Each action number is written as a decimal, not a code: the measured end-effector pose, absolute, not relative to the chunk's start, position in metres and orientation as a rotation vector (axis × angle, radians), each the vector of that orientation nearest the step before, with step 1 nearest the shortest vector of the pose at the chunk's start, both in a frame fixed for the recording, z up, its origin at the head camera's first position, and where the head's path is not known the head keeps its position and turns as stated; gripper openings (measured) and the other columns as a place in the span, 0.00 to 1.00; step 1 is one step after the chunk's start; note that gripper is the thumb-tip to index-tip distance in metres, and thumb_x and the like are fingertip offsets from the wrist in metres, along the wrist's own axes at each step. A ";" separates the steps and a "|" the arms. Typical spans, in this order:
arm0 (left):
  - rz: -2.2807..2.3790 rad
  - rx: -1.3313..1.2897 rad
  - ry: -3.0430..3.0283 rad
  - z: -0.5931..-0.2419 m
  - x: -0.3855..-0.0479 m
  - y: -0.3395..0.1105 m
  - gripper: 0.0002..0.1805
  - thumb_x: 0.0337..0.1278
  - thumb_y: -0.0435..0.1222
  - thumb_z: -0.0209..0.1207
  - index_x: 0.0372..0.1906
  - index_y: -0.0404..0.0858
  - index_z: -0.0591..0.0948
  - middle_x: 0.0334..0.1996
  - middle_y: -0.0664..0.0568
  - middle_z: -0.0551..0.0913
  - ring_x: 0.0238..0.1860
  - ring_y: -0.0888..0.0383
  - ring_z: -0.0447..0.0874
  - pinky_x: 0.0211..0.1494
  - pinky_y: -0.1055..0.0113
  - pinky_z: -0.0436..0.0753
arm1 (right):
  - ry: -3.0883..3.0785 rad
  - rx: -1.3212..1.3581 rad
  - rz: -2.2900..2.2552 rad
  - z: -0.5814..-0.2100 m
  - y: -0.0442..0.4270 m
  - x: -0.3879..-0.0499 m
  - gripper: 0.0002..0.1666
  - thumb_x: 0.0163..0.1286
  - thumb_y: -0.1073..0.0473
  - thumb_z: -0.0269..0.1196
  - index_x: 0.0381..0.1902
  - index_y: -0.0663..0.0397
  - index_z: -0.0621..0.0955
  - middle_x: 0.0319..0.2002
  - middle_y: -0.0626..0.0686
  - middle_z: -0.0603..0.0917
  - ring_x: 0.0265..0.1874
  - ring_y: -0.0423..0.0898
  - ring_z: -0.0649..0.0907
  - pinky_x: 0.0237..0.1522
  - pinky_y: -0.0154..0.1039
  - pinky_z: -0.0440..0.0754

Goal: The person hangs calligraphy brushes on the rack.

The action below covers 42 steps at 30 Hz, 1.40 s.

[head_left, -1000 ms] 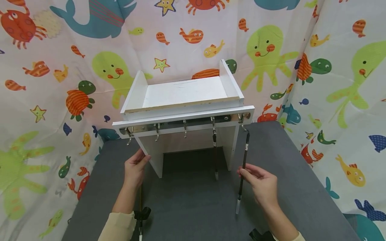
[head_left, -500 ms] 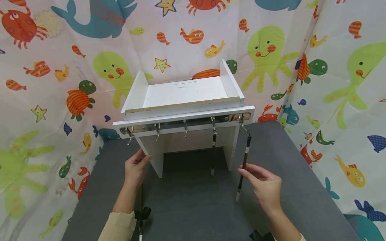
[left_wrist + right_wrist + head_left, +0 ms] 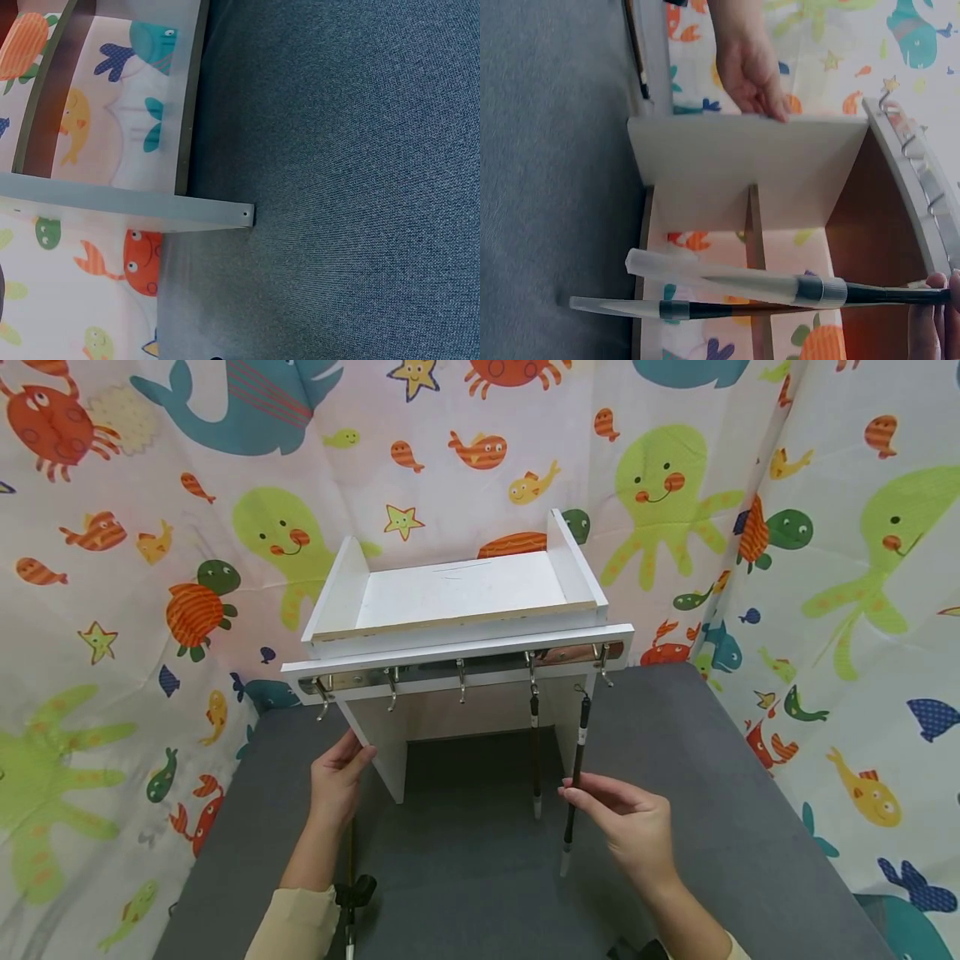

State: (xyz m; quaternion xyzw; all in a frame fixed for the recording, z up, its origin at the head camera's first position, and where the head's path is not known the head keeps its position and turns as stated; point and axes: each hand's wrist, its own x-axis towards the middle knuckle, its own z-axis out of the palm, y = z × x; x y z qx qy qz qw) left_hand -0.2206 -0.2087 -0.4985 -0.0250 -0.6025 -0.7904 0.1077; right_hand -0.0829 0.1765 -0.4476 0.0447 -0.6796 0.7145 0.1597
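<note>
My right hand [image 3: 630,827] pinches a dark-handled calligraphy brush [image 3: 576,768] by its shaft; a clear cap covers its tip, which points down. Its top loop is apart from the rightmost hook [image 3: 604,665]. A second capped brush [image 3: 536,752] hangs from the neighbouring hook. In the right wrist view the held brush [image 3: 780,285] crosses in front of the hanging brush [image 3: 622,306]. My left hand [image 3: 337,781] grips the left side panel [image 3: 378,747] of the white shelf [image 3: 457,639]; the right wrist view shows that hand [image 3: 750,67] at the panel's edge.
Three more hooks on the metal rail [image 3: 420,670] hold nothing. Another brush [image 3: 350,935] lies on the grey table [image 3: 465,877] beside my left forearm. A sea-animal curtain [image 3: 480,493] surrounds the back and sides.
The brush in my right hand has come off the rightmost hook and moved left, below the rail. The other brush swings slightly on its hook. My left hand stays put.
</note>
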 end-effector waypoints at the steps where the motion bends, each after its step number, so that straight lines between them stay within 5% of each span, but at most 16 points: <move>1: -2.325 -0.075 -1.775 -0.499 -0.221 -0.209 0.28 0.61 0.20 0.61 0.67 0.25 0.71 0.58 0.57 0.84 0.59 0.65 0.83 0.60 0.70 0.81 | -1.940 0.166 2.056 -0.447 0.175 -0.083 0.15 0.60 0.70 0.72 0.46 0.67 0.87 0.41 0.56 0.91 0.40 0.50 0.91 0.47 0.39 0.86; 8: -2.322 -0.060 -1.777 -0.500 -0.220 -0.209 0.28 0.61 0.21 0.62 0.66 0.26 0.72 0.54 0.62 0.86 0.58 0.65 0.83 0.59 0.70 0.80 | -1.888 0.358 2.123 -0.447 0.163 -0.085 0.15 0.60 0.74 0.70 0.46 0.76 0.84 0.40 0.58 0.91 0.38 0.52 0.91 0.46 0.42 0.87; 42: -2.336 -0.162 -1.724 -0.503 -0.222 -0.209 0.27 0.61 0.19 0.61 0.66 0.24 0.72 0.56 0.59 0.86 0.60 0.63 0.83 0.60 0.68 0.81 | -1.874 0.619 2.341 -0.458 0.110 -0.113 0.15 0.63 0.72 0.69 0.47 0.76 0.84 0.42 0.70 0.88 0.39 0.52 0.91 0.45 0.45 0.88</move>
